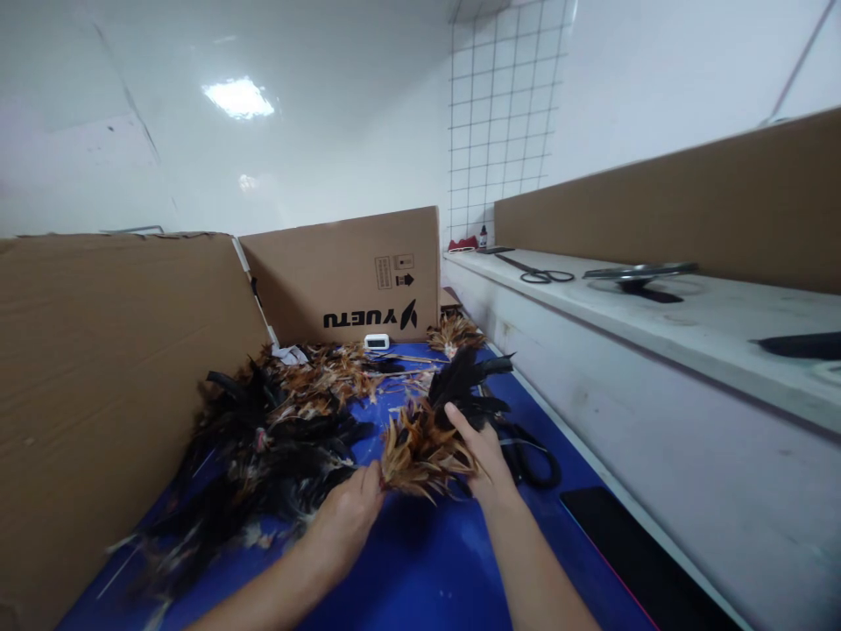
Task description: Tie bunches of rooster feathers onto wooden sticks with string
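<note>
A bundle of brown and black feathers [420,447] hangs between my hands above the blue table. My left hand [351,508] is closed at its near left end, where the feathers gather. My right hand [484,451] lies along the right side of the bundle, thumb up against the dark feathers; its other fingers are mostly hidden behind the plumes. To the left spreads a loose pile of black feathers [289,443], with brown feathers [328,372] heaped behind it.
Cardboard panels [302,280] wall off the left and back. A small white device [377,342] stands at the back. Black-handled scissors [540,460] and a dark flat mat [631,543] lie on the right. The white ledge [723,302] holds another pair of scissors [545,276] and a round metal object [640,272].
</note>
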Motion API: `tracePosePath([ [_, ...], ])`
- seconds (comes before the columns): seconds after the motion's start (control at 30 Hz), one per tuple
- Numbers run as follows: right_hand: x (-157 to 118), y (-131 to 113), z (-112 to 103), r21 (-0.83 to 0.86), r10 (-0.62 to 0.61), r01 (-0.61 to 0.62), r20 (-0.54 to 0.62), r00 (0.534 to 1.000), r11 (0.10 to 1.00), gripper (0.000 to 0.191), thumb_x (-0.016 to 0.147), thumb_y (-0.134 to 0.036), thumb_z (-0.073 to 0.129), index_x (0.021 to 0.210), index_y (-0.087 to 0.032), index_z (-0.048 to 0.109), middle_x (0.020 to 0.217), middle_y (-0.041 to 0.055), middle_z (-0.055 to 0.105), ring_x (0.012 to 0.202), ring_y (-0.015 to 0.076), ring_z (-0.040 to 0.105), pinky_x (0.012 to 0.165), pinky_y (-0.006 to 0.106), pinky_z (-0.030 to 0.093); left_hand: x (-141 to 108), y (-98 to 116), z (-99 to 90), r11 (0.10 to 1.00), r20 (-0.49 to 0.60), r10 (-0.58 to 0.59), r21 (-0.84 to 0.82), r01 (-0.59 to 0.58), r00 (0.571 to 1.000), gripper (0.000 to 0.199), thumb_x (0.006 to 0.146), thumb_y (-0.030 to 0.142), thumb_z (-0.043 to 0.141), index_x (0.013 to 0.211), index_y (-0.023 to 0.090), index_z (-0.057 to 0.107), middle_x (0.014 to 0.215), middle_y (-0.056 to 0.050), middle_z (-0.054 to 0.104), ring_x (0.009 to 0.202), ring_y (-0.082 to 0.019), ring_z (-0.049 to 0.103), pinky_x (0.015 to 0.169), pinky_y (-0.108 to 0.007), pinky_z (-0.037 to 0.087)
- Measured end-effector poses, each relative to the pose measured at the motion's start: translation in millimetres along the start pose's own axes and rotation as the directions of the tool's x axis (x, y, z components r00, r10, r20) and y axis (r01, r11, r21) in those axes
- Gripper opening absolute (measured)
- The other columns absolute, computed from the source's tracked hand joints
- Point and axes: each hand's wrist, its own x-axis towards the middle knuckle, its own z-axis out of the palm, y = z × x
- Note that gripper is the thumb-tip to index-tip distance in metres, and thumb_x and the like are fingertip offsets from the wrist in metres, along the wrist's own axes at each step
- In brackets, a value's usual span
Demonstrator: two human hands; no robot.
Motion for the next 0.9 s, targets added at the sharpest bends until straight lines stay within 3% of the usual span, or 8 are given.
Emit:
tracePosePath([
  [0.1,5.6,7.0,-3.5,-0.209,-0.175,0.147,-0.122,0.977,0.967,0.043,0.058,-0.04,0.074,0.092,-0.018,0.061,0.087,0.0035,0.069,0.079,0.0202,0.063,0.069,0.031,0.049,1.8,-6.9,-3.4,0.981,0.069,0.035,0.188,-0.047,0.997,0.038,0.084,0.008,0.036,0.12,0.008,0.047,0.097,-0.013,0.062,0.081,-0.018,0.062,0.071,-0.028,0.052],
  [0.17,7.7,10.3,-6.6,-0.4,-0.314,0.212,-0.211,0.926,0.892,0.039,0.058,-0.044,0.073,0.084,-0.018,0.06,0.076,0.0009,0.067,0.071,0.0179,0.06,0.064,0.028,0.046,3.5,-9.9,-5.7,0.962,0.097,0.019,0.269,-0.044,0.995,0.04,0.083,0.006,0.033,0.121,0.007,0.046,0.096,-0.014,0.061,0.079,-0.018,0.062,0.067,-0.027,0.053],
  [0.27,7.3,11.9,-9.4,-0.599,-0.409,0.238,-0.166,0.897,0.764,0.035,0.062,-0.051,0.067,0.06,-0.018,0.057,0.052,-0.0029,0.057,0.054,0.0142,0.052,0.054,0.025,0.039,5.3,-9.9,-6.9,0.944,0.125,0.01,0.325,-0.051,0.992,0.046,0.078,0.0,0.032,0.121,0.007,0.045,0.095,-0.014,0.061,0.077,-0.019,0.062,0.064,-0.027,0.052],
  [0.33,5.0,11.6,-7.9,-0.606,-0.317,0.212,-0.07,0.946,0.767,0.039,0.063,-0.054,0.065,0.051,-0.017,0.056,0.045,-0.0026,0.053,0.049,0.0137,0.049,0.049,0.025,0.037,5.1,-7.5,-5.3,0.943,0.123,0.021,0.327,-0.06,0.992,0.051,0.074,-0.003,0.03,0.121,0.008,0.045,0.095,-0.014,0.061,0.077,-0.018,0.062,0.063,-0.026,0.052],
  [0.4,2.5,11.3,-4.3,-0.533,-0.162,0.13,-0.013,0.987,0.836,0.039,0.062,-0.054,0.065,0.053,-0.016,0.061,0.048,0.0,0.058,0.049,0.0152,0.052,0.047,0.025,0.038,4.0,-4.6,-1.8,0.944,0.109,0.032,0.323,-0.065,0.994,0.052,0.074,-0.004,0.028,0.121,0.009,0.045,0.095,-0.013,0.062,0.077,-0.018,0.061,0.064,-0.024,0.051],
  [0.5,0.8,12.1,0.2,-0.424,-0.006,-0.004,-0.022,1.0,0.906,0.039,0.061,-0.052,0.066,0.061,-0.014,0.066,0.048,0.0021,0.061,0.042,0.0155,0.052,0.042,0.026,0.038,1.6,-2.1,5.2,0.936,0.093,0.059,0.342,-0.088,0.994,0.051,0.075,-0.003,0.03,0.122,0.011,0.045,0.094,-0.012,0.062,0.077,-0.016,0.061,0.064,-0.023,0.051],
  [0.63,2.3,14.7,-0.6,-0.365,0.033,-0.051,-0.055,0.998,0.93,0.035,0.058,-0.047,0.07,0.057,-0.012,0.064,0.037,-0.0008,0.054,0.032,0.0129,0.044,0.034,0.025,0.033,-0.3,-2.2,10.0,0.89,0.103,0.13,0.425,-0.162,0.986,0.049,0.075,-0.003,0.037,0.122,0.008,0.042,0.093,-0.011,0.061,0.074,-0.014,0.061,0.06,-0.02,0.051],
  [0.9,-1.6,14.3,-0.7,-0.236,0.039,-0.015,0.096,0.995,0.972,0.034,0.059,-0.037,0.073,0.081,-0.011,0.069,0.061,0.0038,0.069,0.045,0.0167,0.057,0.04,0.025,0.041,-0.8,-2.6,9.3,0.885,0.08,0.14,0.437,-0.161,0.987,0.051,0.071,-0.006,0.038,0.119,0.006,0.048,0.093,-0.012,0.062,0.076,-0.017,0.062,0.061,-0.024,0.052],
])
